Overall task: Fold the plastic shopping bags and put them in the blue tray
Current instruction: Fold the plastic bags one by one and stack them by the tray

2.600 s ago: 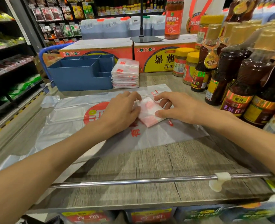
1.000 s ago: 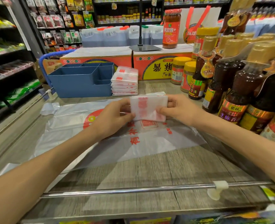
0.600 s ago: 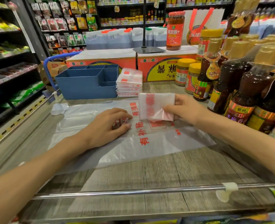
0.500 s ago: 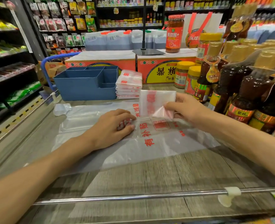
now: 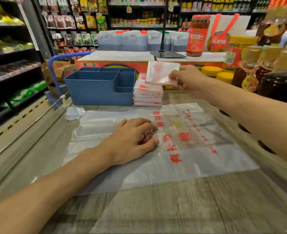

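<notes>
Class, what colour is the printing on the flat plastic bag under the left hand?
Red, on the clear flat bag, seen in the head view.

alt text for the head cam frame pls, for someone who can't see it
A person's right hand holds a folded plastic bag in the air above a stack of folded bags beside a blue tray on a shop counter. The left hand rests on an unfolded bag spread flat. Sauce bottles stand at right.
</notes>
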